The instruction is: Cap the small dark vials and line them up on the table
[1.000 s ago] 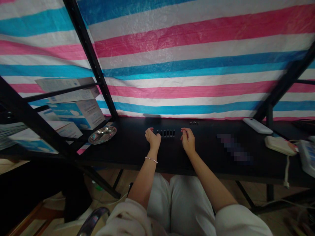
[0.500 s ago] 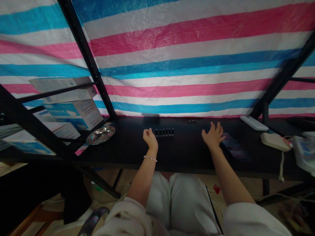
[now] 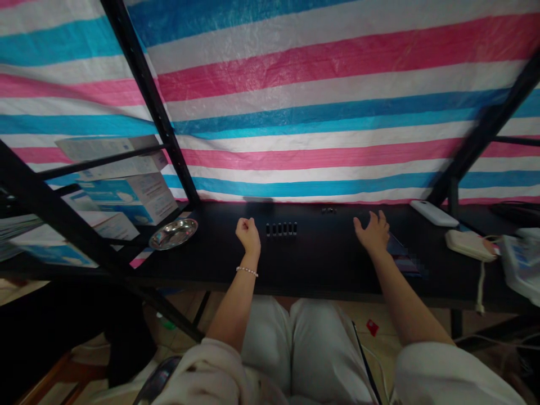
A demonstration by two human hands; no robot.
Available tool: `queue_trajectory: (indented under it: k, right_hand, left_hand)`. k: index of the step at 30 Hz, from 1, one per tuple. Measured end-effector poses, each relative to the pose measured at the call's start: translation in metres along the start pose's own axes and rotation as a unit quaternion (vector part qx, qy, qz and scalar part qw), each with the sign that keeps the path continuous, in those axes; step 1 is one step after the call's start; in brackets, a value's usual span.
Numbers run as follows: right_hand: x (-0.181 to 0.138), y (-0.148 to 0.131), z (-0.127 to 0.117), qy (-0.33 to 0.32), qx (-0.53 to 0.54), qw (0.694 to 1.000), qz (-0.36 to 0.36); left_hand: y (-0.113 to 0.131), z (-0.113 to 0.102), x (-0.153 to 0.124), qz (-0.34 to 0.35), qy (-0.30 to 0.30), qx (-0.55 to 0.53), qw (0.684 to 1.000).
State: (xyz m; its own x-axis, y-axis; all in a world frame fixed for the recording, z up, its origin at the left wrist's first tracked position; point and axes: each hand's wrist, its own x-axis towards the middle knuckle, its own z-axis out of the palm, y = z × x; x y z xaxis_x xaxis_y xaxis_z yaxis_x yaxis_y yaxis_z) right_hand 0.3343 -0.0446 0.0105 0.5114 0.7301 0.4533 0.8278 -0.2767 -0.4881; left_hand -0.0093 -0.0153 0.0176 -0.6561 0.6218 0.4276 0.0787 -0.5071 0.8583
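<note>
My left hand (image 3: 248, 236) is closed, fingers curled in, just left of a row of small dark cylinders (image 3: 281, 229) with lighter ends. What the fingers hold, if anything, is hidden. Several of these cylinders stand side by side on the black table (image 3: 312, 264). My right hand (image 3: 374, 235) has its fingers spread and holds nothing. Beside it lies a dark phone (image 3: 403, 256), partly covered by the hand and blurred. Farther back, a few tiny shiny pieces (image 3: 328, 211) lie close together.
A shiny metal dish (image 3: 174, 233) sits at the left, near stacked boxes (image 3: 143, 197). On the right are a white oblong object (image 3: 434, 213), a power strip (image 3: 470, 245) with a cord and a clear plastic container (image 3: 523, 264). Black frame posts (image 3: 147, 101) flank the table; striped sheeting hangs behind.
My left hand, still closed, has moved a little left, away from the row of cylinders. My right hand has shifted slightly right, over more of the phone, with its fingers still spread.
</note>
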Motion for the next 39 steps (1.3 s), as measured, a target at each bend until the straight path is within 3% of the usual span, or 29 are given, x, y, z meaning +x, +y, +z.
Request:
queue_trajectory:
  k: [5, 10, 18, 32, 39]
  right_hand:
    - [-0.015, -0.035, 0.006, 0.124, 0.119, 0.981, -0.088]
    - [-0.039, -0.071, 0.021, 0.150, 0.234, 0.950, -0.143]
    - [-0.057, -0.065, 0.047, 0.084, 0.289, 0.938, -0.171]
    - [-0.058, -0.063, 0.049, 0.056, 0.270, 0.945, -0.175]
    - [-0.063, -0.073, 0.052, -0.036, 0.280, 0.930, -0.234]
  left_hand:
    - [-0.012, -0.013, 0.006, -0.030, -0.032, 0.046, 0.998]
    - [-0.021, -0.019, -0.001, -0.041, -0.078, 0.133, 0.987]
    - [-0.022, -0.021, -0.005, -0.014, -0.143, 0.260, 0.955]
    - [-0.028, -0.022, -0.006, -0.031, -0.158, 0.275, 0.948]
    - [-0.025, -0.021, -0.006, -0.041, -0.158, 0.281, 0.946]
